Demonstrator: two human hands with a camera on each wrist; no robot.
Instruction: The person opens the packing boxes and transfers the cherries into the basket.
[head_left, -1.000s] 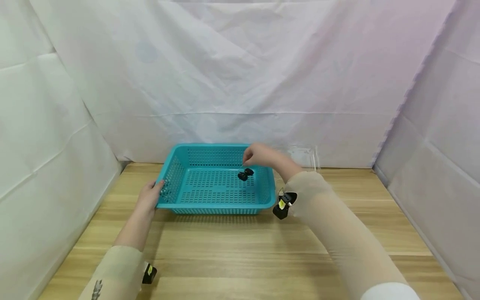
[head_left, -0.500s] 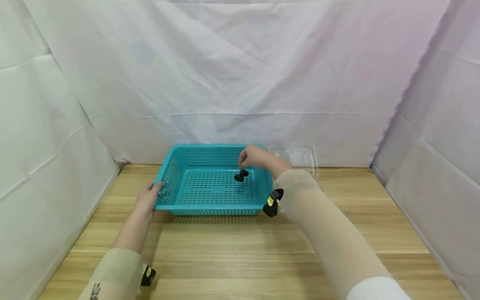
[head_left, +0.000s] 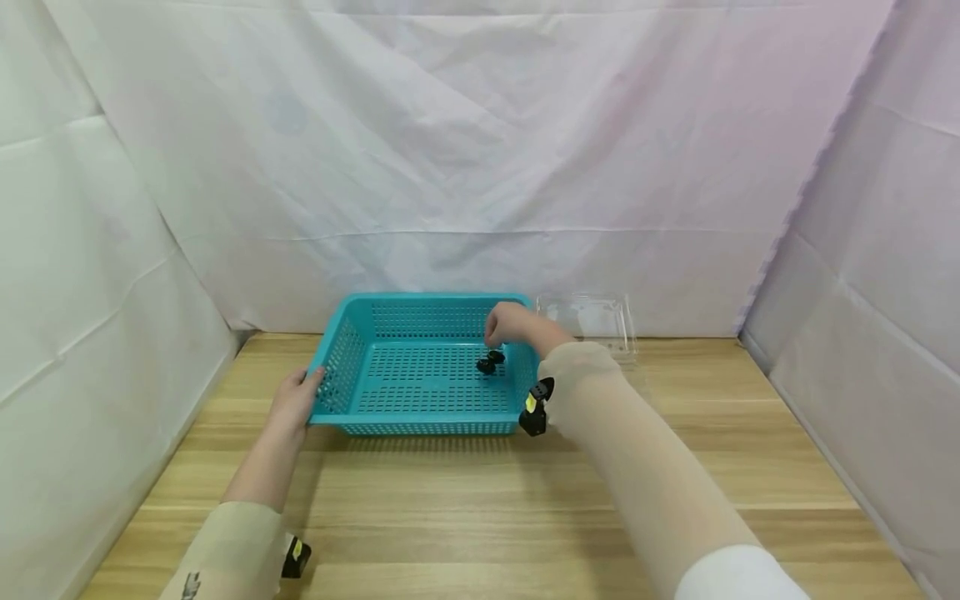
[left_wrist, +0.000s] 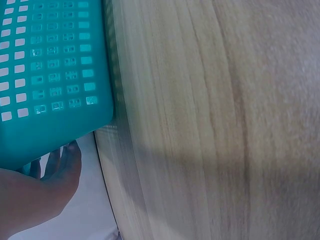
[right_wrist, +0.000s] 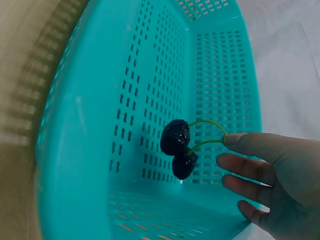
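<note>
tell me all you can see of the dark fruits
The two dark fruits are roundish, glossy and near-black, one looking larger. They overlap in the right wrist view, each on a thin, curved green stem. The right hand pinches the stems' ends, holding the fruits inside the turquoise basket; whether they touch its floor is unclear.

1. The table [head_left: 420, 517] has a pale wood-grain top, its streaks running from 9 to 3 o'clock.
2. Toward 11 o'clock from its middle stands a turquoise perforated basket [head_left: 420, 418], long sides running the same way.
3. Toward 1 o'clock, near the basket, sits a transparent container [head_left: 588, 317].
</note>
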